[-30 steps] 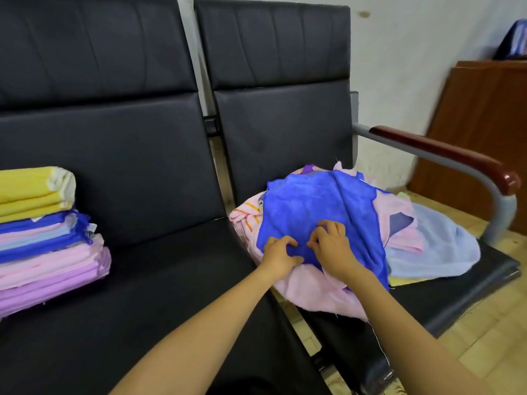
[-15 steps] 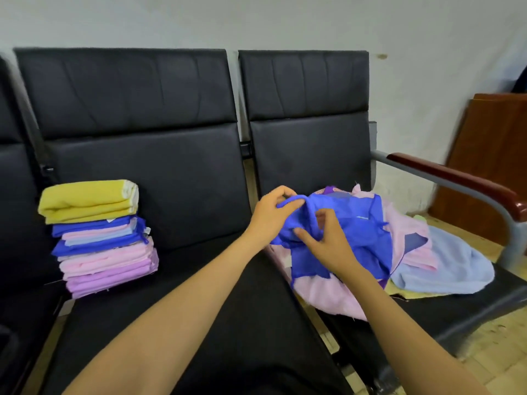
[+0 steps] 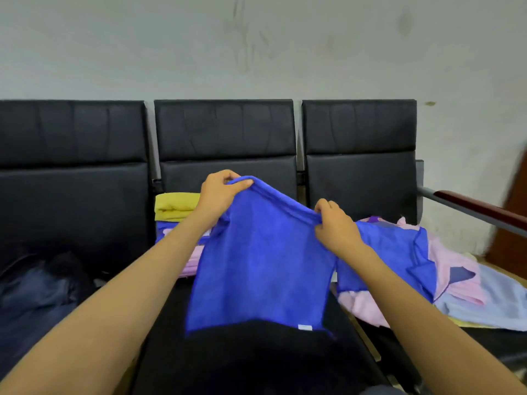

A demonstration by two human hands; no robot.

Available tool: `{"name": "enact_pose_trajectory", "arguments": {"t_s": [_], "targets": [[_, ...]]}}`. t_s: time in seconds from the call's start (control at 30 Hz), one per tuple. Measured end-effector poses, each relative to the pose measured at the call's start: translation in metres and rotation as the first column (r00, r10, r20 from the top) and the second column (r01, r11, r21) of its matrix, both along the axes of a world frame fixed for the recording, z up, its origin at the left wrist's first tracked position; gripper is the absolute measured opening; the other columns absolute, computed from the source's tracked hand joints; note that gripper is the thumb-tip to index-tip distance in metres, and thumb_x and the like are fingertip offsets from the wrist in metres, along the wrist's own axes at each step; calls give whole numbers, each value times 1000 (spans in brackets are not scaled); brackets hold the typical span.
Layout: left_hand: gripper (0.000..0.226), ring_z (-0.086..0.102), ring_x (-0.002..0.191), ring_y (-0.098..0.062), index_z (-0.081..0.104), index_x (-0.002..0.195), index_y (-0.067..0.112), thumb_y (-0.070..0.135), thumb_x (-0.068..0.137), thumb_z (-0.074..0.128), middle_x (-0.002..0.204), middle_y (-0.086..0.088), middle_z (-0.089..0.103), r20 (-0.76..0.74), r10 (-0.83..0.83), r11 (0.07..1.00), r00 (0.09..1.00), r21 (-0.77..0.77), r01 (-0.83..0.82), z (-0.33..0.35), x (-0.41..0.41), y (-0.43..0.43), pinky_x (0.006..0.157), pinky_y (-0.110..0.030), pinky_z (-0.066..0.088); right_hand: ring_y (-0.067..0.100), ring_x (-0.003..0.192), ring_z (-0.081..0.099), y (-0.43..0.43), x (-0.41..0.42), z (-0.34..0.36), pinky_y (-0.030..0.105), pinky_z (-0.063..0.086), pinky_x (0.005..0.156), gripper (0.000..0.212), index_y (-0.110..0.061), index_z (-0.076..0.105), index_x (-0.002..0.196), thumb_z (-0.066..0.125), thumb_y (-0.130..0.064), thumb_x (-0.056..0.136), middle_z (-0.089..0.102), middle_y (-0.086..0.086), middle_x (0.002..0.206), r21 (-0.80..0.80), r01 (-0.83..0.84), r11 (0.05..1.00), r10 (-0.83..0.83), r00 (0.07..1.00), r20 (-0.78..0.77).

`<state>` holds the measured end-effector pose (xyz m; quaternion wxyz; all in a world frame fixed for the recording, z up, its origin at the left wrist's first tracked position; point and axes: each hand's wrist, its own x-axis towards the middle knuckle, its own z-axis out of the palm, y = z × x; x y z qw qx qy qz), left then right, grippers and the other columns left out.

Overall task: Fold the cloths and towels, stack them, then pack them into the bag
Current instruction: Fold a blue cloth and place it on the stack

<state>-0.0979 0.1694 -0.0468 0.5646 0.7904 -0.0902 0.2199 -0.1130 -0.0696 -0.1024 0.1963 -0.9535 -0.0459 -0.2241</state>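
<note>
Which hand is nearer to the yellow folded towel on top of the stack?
Left. The left hand is just right of the yellow towel, overlapping its edge in view; the right hand is farther right, across the blue cloth.

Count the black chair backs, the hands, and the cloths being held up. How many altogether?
Black chair backs: 3
Hands: 2, the left hand and the right hand
Cloths held up: 1, the blue cloth, with each hand's grip on its top edge
Total: 6
</note>
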Motion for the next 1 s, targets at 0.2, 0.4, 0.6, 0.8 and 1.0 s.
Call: {"name": "enact_pose_trajectory", "arguments": {"t_s": [0.2,0.4,0.6,0.8,1.0], "targets": [[19,59,72,-12,68,87,11,17,75,81,81,-1,66,-171,-50,984,984,163,78,7,-37,66,67,-22,47,20,76,50,21,-11,25,29,37,62,26,-11,58,82,34,-4,91,60,6,84,472,-199,859,223,975,6],[15,58,86,-20,65,91,11,0,81,69,91,-9,64,-275,-41,971,961,217,104,-8,-53,115,75,-30,43,2,92,58,11,-24,22,16,44,78,9,-27,62,94,68,-27,87,63,-14,100,342,-472,812,513,858,-33],[10,60,84,-17,68,90,9,4,90,60,91,-7,67,-249,-57,998,967,-1,58,-18,-66,134,71,-26,49,-4,98,55,2,-33,26,5,40,82,27,-30,61,104,75,-25,81,60,-18,108,245,-548,800,582,808,-90],[9,61,80,-16,70,95,11,16,89,64,88,-6,68,-254,-77,978,964,-206,24,-21,-76,135,73,-28,47,7,78,61,-5,-36,37,23,49,74,14,-12,62,93,72,-17,84,66,0,89,466,-512,721,583,812,-9],[17,58,72,-12,70,94,10,26,89,66,80,-1,67,-269,5,984,963,-171,-53,-26,-75,138,71,-26,48,0,90,61,-10,-28,35,8,43,76,12,-24,69,95,57,-24,95,68,-14,93,278,-449,849,467,885,4]]}}
